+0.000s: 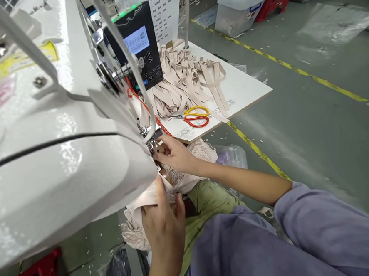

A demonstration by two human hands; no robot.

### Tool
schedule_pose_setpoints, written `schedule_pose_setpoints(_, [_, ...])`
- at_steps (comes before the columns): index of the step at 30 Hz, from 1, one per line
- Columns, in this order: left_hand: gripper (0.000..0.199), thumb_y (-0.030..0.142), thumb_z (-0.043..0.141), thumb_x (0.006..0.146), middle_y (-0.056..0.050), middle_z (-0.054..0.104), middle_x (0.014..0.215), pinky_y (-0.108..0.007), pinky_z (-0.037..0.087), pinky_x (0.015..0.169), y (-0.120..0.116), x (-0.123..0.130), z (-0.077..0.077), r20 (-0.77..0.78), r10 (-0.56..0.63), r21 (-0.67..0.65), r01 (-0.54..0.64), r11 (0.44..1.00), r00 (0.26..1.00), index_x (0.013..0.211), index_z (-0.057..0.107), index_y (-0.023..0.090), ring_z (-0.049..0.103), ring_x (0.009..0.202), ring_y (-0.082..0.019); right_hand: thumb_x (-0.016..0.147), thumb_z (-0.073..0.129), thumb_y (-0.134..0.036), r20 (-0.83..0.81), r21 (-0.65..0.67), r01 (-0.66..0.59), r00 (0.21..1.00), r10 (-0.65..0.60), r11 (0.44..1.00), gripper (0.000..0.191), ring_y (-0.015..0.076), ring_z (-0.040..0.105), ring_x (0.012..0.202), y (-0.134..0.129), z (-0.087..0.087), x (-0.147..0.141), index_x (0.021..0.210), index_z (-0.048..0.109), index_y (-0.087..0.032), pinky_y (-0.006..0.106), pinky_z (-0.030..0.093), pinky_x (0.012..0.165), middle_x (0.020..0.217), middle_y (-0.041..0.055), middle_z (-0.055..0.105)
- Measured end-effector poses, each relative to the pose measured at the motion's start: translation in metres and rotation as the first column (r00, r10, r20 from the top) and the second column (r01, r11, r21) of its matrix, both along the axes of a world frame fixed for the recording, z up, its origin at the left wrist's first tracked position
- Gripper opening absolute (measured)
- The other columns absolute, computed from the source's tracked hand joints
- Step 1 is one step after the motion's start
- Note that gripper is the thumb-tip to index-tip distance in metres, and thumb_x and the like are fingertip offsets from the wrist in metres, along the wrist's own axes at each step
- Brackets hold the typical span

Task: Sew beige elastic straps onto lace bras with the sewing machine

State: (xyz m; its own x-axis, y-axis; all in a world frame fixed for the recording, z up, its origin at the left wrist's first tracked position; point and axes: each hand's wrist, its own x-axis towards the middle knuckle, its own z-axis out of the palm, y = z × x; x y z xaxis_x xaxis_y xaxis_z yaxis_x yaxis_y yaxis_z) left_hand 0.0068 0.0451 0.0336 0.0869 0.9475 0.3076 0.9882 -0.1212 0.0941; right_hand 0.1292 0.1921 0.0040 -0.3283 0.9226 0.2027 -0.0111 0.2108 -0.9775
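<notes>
A white sewing machine fills the left side. At its needle end, the fingers of my right hand are bent and pinched close to the metal presser foot area; what they hold, if anything, is hidden. Below, my left hand grips pale beige fabric, with its index finger stretched along the cloth and its thumb to the right. Lace parts of the beige garment hang beyond my right wrist and under my left hand.
A white table bears a heap of beige fabric strips and scissors with yellow and red handles. A control panel stands beside the machine head. A plastic bin and red stools are on the floor.
</notes>
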Motion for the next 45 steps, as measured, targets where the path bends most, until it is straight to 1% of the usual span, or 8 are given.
schedule_pose_setpoints(15, [0.097,0.045,0.066,0.087,-0.035,0.048,0.14,-0.054,0.054,0.09,-0.014,-0.005,-0.023,0.151,0.123,0.038,-0.13,0.991,0.981,0.156,0.013,0.004,0.054,0.125,-0.045,0.089,0.062,-0.05,0.016,-0.128,-0.099,0.995,0.102,0.987,0.035,0.0152,0.058,0.086,-0.059,-0.008,0.031,0.105,0.055,-0.019,0.029,0.048,0.077,0.098,0.0033,0.061])
schedule_pose_setpoints(22, [0.098,0.032,0.065,0.089,-0.034,0.047,0.143,-0.047,0.056,0.093,-0.061,0.051,-0.027,0.215,-0.105,0.012,0.105,0.994,0.971,0.158,0.002,0.005,0.055,0.129,-0.039,0.092,0.058,-0.05,0.044,-0.234,-0.168,0.982,0.183,0.958,0.032,0.015,0.054,0.076,-0.099,0.0,0.054,0.091,0.061,-0.018,0.027,0.042,0.066,0.083,0.0006,0.059])
schedule_pose_setpoints(27, [0.055,0.027,0.058,0.094,-0.007,0.076,0.095,-0.026,0.06,0.07,-0.077,0.039,-0.008,0.529,-0.126,-0.182,0.257,0.949,0.839,0.145,0.04,0.018,0.074,0.081,-0.018,0.087,0.064,-0.054,-0.192,-0.441,-0.254,0.964,0.186,0.861,0.039,0.0109,0.048,0.064,-0.11,0.003,0.077,0.082,0.061,-0.016,0.023,0.037,0.056,0.072,-0.0021,0.055])
schedule_pose_setpoints(31, [0.038,0.02,0.05,0.095,-0.015,0.067,0.125,-0.041,0.051,0.1,-0.057,0.022,0.015,0.456,-0.324,0.065,0.332,0.941,0.829,0.133,0.053,0.016,0.061,0.121,-0.025,0.088,0.062,-0.056,-0.268,-0.455,-0.546,0.837,0.477,0.703,0.04,0.0103,0.05,0.064,-0.106,0.012,0.087,0.088,0.065,-0.015,0.022,0.039,0.058,0.073,-0.0019,0.058])
schedule_pose_setpoints(34, [0.031,0.022,0.045,0.096,-0.017,0.072,0.111,-0.048,0.048,0.101,-0.038,0.018,0.017,0.324,-0.337,-0.083,0.381,0.921,0.884,0.119,0.063,0.011,0.066,0.111,-0.028,0.094,0.055,-0.048,0.017,-0.28,-0.65,0.732,0.681,0.707,0.035,0.0108,0.051,0.064,-0.105,0.014,0.086,0.083,0.066,-0.017,0.023,0.039,0.06,0.071,-0.0019,0.058])
schedule_pose_setpoints(37, [0.036,0.033,0.041,0.097,-0.007,0.066,0.061,-0.041,0.054,0.079,-0.025,0.014,0.003,0.398,0.011,-0.425,0.174,0.888,0.918,0.076,0.066,0.016,0.066,0.065,-0.021,0.095,0.054,-0.026,0.569,0.043,-0.539,0.705,0.423,0.841,0.025,0.0124,0.049,0.06,-0.108,0.006,0.079,0.074,0.066,-0.016,0.026,0.033,0.058,0.068,0.0012,0.059])
schedule_pose_setpoints(41, [0.041,0.051,0.048,0.092,-0.002,0.057,0.054,-0.034,0.05,0.065,-0.018,0.008,-0.024,0.772,0.558,-0.634,0.446,0.632,0.306,0.074,0.061,0.018,0.06,0.059,-0.019,0.094,0.049,-0.015,0.752,0.363,-0.441,0.659,0.021,0.821,0.024,0.016,0.052,0.065,-0.111,-0.013,0.069,0.081,0.069,-0.017,0.029,0.033,0.058,0.071,0.0053,0.063])
schedule_pose_setpoints(45, [0.037,0.054,0.058,0.087,0.005,0.045,0.054,-0.027,0.046,0.062,-0.025,0.005,-0.039,0.802,0.597,-0.542,0.447,0.711,0.022,0.077,0.057,0.018,0.053,0.056,-0.013,0.097,0.05,-0.022,0.578,0.455,-0.302,0.816,-0.02,0.838,0.021,0.0195,0.06,0.088,-0.112,-0.02,0.069,0.104,0.069,-0.021,0.032,0.045,0.076,0.096,0.0081,0.068])
